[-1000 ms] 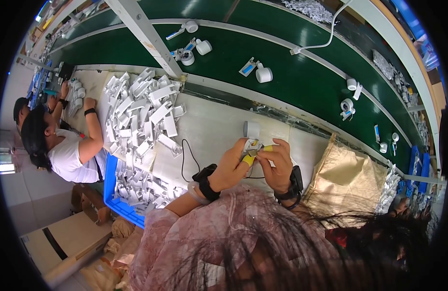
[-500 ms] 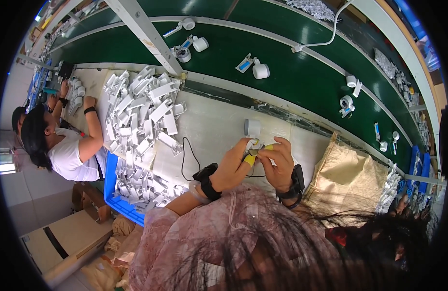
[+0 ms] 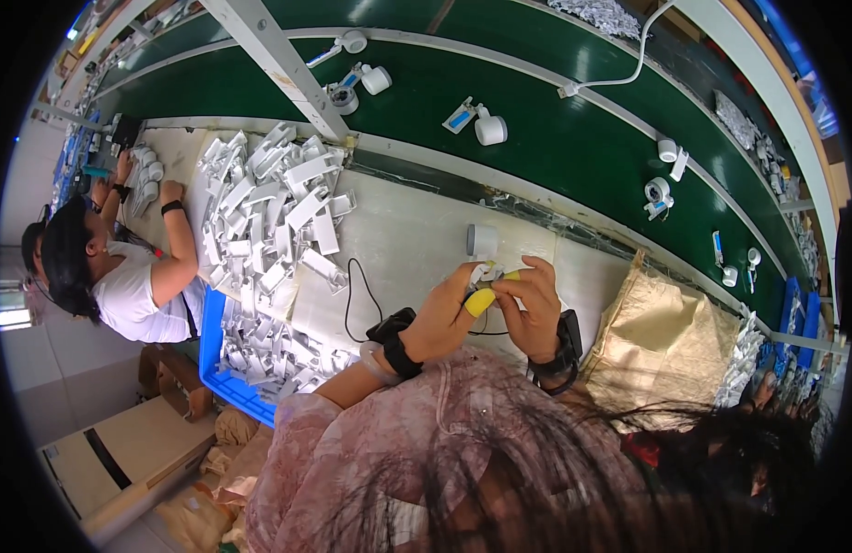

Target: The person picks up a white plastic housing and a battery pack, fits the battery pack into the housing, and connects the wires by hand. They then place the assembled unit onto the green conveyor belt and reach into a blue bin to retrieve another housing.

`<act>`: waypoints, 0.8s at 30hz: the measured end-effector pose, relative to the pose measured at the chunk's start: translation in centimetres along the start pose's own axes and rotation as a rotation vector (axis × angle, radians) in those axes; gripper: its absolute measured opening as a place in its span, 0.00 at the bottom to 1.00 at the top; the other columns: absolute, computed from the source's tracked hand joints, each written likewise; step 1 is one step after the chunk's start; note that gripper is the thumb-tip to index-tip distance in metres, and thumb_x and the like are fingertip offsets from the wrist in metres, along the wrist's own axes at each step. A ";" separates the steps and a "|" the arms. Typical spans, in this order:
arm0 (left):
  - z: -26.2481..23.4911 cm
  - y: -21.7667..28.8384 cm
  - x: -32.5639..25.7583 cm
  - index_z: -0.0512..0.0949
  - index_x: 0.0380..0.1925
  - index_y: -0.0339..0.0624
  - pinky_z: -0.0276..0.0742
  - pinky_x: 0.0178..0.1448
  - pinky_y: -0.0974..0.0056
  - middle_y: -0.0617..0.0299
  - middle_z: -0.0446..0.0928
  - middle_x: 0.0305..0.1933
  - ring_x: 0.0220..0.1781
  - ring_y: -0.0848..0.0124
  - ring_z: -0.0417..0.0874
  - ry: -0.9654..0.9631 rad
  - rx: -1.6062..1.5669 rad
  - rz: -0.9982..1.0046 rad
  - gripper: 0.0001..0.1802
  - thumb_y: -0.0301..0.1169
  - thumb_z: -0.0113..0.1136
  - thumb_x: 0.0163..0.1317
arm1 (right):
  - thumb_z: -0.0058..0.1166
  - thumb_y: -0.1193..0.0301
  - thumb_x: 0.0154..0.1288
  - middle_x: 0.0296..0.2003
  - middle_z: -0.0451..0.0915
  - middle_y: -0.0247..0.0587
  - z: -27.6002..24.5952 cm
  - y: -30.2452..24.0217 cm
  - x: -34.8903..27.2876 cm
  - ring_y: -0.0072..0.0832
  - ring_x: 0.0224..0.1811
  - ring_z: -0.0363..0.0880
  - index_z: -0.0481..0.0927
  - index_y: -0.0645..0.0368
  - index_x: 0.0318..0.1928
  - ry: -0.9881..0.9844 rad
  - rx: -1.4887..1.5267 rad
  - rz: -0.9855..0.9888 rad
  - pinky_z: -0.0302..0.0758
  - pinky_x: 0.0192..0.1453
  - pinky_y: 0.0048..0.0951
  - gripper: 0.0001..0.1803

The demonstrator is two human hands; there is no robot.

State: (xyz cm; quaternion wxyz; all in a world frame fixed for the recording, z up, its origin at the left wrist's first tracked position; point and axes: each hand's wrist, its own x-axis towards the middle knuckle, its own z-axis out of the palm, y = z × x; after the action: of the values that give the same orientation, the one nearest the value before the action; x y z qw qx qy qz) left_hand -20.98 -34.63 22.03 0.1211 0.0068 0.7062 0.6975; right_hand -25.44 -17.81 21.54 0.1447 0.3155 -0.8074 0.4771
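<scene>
White plastic part (image 3: 482, 274) touches smooth, rounded yellow finger covers (image 3: 479, 301).

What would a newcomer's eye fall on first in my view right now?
Probably the big heap of white plastic parts on the bench, left of the hands, with a blue crate of similar parts below it. Next, the bright yellow fingertip covers near the centre, where the left hand and right hand meet at a small whitish part. Then the long green surface across the top.
</scene>
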 end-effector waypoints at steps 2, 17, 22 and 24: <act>0.0 0.0 0.0 0.65 0.56 0.36 0.73 0.49 0.57 0.44 0.75 0.45 0.46 0.48 0.78 -0.001 0.014 0.001 0.19 0.30 0.49 0.67 | 0.64 0.81 0.49 0.28 0.78 0.34 0.0 0.2 0.0 0.33 0.36 0.75 0.82 0.57 0.35 -0.008 -0.005 -0.012 0.68 0.60 0.41 0.11; -0.8 -1.6 3.0 0.66 0.56 0.36 0.76 0.40 0.62 0.52 0.78 0.41 0.37 0.62 0.80 0.004 -0.053 -0.134 0.17 0.27 0.44 0.69 | 0.61 0.80 0.52 0.30 0.79 0.41 1.7 3.3 0.2 0.39 0.35 0.76 0.80 0.58 0.33 -0.021 -0.007 0.122 0.71 0.52 0.39 0.07; -1.7 -5.7 4.6 0.64 0.61 0.39 0.77 0.45 0.69 0.61 0.74 0.52 0.46 0.73 0.77 0.161 -0.012 0.097 0.20 0.31 0.45 0.71 | 0.58 0.79 0.60 0.30 0.77 0.41 0.4 10.1 4.4 0.30 0.32 0.78 0.77 0.63 0.33 0.053 0.031 0.198 0.73 0.39 0.27 0.02; -2.8 -7.6 4.7 0.64 0.61 0.40 0.76 0.48 0.69 0.59 0.72 0.57 0.49 0.73 0.76 0.171 -0.086 -0.042 0.21 0.27 0.47 0.69 | 0.57 0.79 0.63 0.30 0.77 0.39 0.2 13.8 6.7 0.25 0.31 0.77 0.77 0.65 0.33 0.124 -0.004 0.219 0.74 0.37 0.24 0.02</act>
State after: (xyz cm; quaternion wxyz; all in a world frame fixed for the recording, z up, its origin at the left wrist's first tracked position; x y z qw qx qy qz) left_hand -24.85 -36.79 13.75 0.0750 -0.0729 0.6833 0.7226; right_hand -39.43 -15.67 15.61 0.1418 0.1950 -0.8276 0.5069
